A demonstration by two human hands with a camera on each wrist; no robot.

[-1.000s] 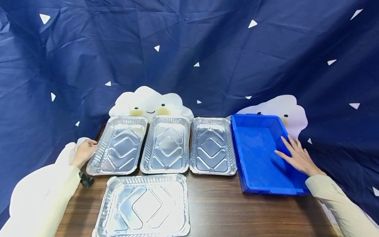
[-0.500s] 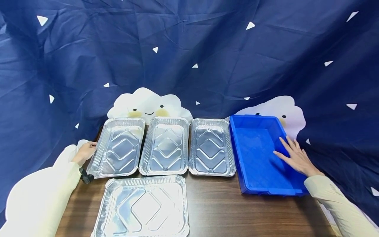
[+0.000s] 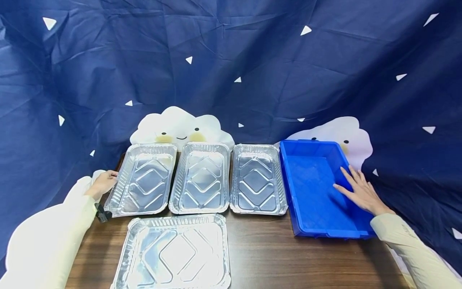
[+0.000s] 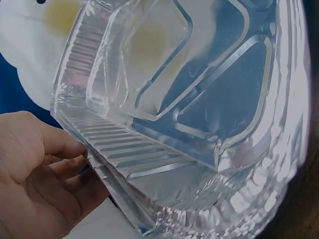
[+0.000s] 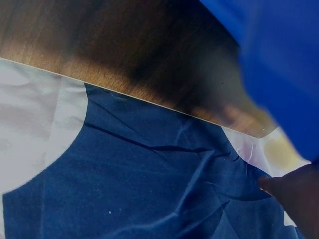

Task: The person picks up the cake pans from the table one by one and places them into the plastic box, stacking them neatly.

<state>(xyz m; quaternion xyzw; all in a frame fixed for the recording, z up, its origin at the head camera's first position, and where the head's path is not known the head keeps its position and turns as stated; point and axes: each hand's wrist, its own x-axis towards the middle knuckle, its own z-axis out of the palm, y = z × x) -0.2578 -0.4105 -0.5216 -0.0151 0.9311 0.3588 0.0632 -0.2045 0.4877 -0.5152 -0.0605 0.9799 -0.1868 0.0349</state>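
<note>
At the left end of the back row, my left hand point(image 3: 102, 184) pinches the outer rim of a foil tray point(image 3: 147, 180). In the left wrist view, the thumb point(image 4: 70, 146) meets the edge of that foil tray point(image 4: 219, 94) and the other fingers curl below it. My right hand point(image 3: 364, 195) lies with spread, fairly straight fingers over the right wall of a blue plastic bin point(image 3: 314, 188). The right wrist view catches only part of that hand point(image 5: 294, 194), dark and blurred, near the side of the bin point(image 5: 279, 64).
Two more foil trays, a middle one point(image 3: 203, 180) and a right one point(image 3: 257, 180), stand between the held tray and the bin. A wider foil tray point(image 3: 177, 253) lies in front on the brown wooden table point(image 3: 274, 257). Behind hangs a dark blue cloth point(image 3: 216, 80) with clouds.
The view has shifted very slightly. Both hands, the trays and the bin stay in practically the same places.
</note>
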